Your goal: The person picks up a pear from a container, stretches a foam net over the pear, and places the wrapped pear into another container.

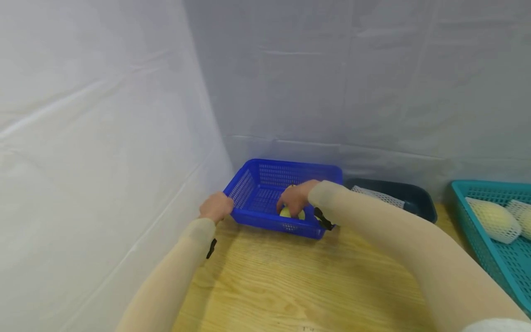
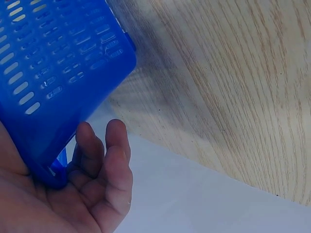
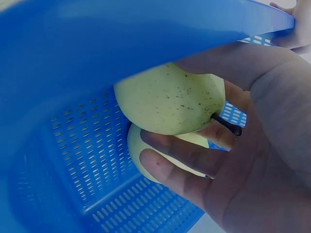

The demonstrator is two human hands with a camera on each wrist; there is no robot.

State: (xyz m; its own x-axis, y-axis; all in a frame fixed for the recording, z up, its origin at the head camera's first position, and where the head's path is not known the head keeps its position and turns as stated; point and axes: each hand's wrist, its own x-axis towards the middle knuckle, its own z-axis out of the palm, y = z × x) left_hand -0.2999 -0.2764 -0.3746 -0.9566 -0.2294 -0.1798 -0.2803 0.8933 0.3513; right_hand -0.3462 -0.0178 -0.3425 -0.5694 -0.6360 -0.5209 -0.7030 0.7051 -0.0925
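A blue plastic basket (image 1: 269,221) with slotted walls sits on the wooden table near the wall corner. At its left front corner, my left hand (image 1: 217,206) grips the rim, with the fingers curled round the edge (image 2: 53,177). My right hand (image 1: 295,198) reaches inside the basket. It holds a pale yellow-green pear (image 3: 170,99) with dark specks and a brown stem, thumb on one side and fingers on the other. Beyond that pear a second pear (image 3: 138,150) lies against the fingers, partly hidden by them.
Right of the basket stands a dark tray (image 1: 425,207) with white foam netting (image 1: 379,196) in it. Farther right is a teal basket (image 1: 477,240) holding foam-netted fruit (image 1: 493,219). White sheeting (image 1: 124,138) rises at the left and back of the wooden table (image 1: 265,281).
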